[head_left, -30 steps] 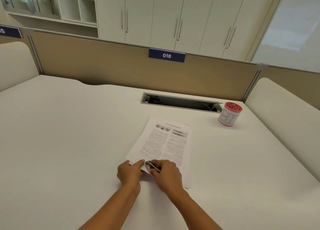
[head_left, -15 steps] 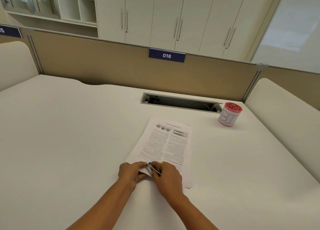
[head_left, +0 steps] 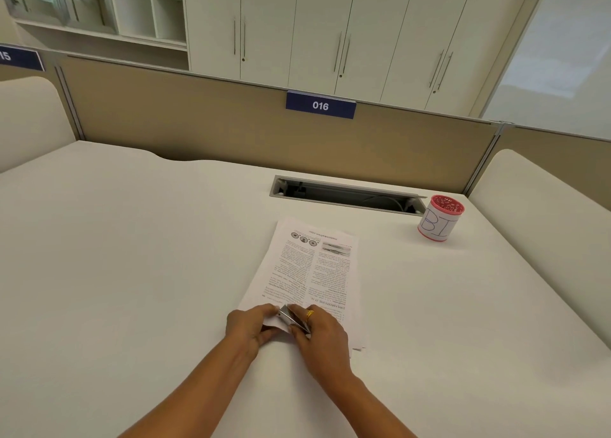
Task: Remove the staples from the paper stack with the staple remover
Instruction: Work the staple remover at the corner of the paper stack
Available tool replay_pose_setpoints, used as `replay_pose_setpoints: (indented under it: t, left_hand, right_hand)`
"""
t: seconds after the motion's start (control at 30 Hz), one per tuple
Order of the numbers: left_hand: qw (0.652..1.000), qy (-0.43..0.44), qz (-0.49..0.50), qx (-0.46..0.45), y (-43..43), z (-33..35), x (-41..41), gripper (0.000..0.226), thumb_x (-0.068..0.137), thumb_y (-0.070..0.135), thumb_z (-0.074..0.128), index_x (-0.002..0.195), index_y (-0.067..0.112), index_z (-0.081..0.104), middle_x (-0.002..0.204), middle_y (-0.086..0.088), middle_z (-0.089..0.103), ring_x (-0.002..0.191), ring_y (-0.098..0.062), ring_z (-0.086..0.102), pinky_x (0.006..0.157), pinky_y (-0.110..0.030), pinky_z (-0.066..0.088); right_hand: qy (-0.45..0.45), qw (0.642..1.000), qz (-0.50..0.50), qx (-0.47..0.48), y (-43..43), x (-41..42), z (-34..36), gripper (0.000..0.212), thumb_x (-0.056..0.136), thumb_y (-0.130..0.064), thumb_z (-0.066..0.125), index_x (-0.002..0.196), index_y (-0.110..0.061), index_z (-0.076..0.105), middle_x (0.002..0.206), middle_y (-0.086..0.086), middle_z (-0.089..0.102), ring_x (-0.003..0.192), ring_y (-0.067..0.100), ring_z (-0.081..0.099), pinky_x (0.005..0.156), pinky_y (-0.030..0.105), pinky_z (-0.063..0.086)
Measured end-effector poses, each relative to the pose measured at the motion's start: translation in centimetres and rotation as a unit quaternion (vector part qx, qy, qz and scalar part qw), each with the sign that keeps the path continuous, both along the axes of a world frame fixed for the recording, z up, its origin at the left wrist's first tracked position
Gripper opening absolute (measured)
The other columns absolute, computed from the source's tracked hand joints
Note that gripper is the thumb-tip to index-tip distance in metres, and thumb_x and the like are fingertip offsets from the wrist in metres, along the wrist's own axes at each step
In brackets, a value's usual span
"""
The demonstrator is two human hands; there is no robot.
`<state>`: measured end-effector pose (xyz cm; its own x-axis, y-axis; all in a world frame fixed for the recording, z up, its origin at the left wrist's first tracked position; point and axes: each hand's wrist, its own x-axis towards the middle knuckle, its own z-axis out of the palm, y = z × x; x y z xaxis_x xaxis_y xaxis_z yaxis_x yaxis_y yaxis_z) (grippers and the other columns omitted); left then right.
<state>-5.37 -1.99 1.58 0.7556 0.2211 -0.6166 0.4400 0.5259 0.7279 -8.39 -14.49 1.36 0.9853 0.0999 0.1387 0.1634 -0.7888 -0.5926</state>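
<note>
The left hand [head_left: 252, 326] pinches the paper [head_left: 307, 272] corner; the right hand [head_left: 322, 335] grips the remover [head_left: 291, 317]. Best pry gently, paper held flat.

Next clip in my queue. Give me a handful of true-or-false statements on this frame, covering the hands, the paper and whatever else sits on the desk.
1. The right hand holds the staple remover at the near corner of the paper stack. True.
2. The left hand lies idle on the desk, away from the paper. False: it grips the stack's near corner, right beside the tool.
3. The red container stands on the paper stack. False: it stands on the desk apart from the stack, next to the cable slot.
4. The blue sign on the partition reads 016. True.
</note>
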Motion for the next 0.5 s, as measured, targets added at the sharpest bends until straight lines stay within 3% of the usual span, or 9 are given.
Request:
replay_pose_setpoints:
  t: [0.17,0.3,0.4,0.5]
  left_hand:
    - [1.000,0.000,0.004,-0.009,0.01,0.14,-0.14,0.015,0.069,-0.013,0.069,0.075,-0.003,0.059,0.072,-0.015,0.063,0.063,-0.029,0.060,0.031,-0.025,0.049]
    - [1.000,-0.007,0.011,-0.011,-0.03,0.12,-0.19,0.023,0.069,-0.012,0.070,0.088,-0.005,0.061,0.075,-0.014,0.064,0.067,-0.029,0.061,0.033,-0.024,0.050]
    - [1.000,-0.008,0.021,-0.002,-0.11,-0.12,-0.12,0.034,0.070,-0.012,0.069,0.103,-0.009,0.060,0.091,-0.019,0.065,0.078,-0.032,0.062,0.035,-0.027,0.052]
    - [1.000,-0.001,0.028,0.013,-0.27,-0.15,-0.13,0.040,0.071,-0.012,0.069,0.109,-0.012,0.057,0.106,-0.024,0.063,0.085,-0.034,0.061,0.038,-0.030,0.054]
  right_hand:
    - [-0.018,0.999,0.026,-0.008,0.05,0.14,0.10,0.033,0.089,-0.025,0.055,0.122,-0.030,0.058,0.101,-0.003,0.064,0.098,0.016,0.055,0.082,0.026,0.042]
    - [-0.005,1.000,0.017,0.000,0.03,0.25,0.14,0.033,0.089,-0.028,0.055,0.122,-0.031,0.058,0.102,-0.004,0.064,0.100,0.015,0.055,0.081,0.023,0.040]
    - [0.047,0.999,-0.012,0.014,-0.16,0.33,0.35,0.031,0.088,-0.034,0.055,0.118,-0.034,0.059,0.104,-0.007,0.065,0.101,0.013,0.057,0.082,0.024,0.042]
    - [0.110,0.992,-0.043,0.050,-0.57,0.56,0.89,0.027,0.084,-0.039,0.058,0.110,-0.035,0.065,0.103,-0.010,0.069,0.087,0.015,0.064,0.077,0.025,0.048]
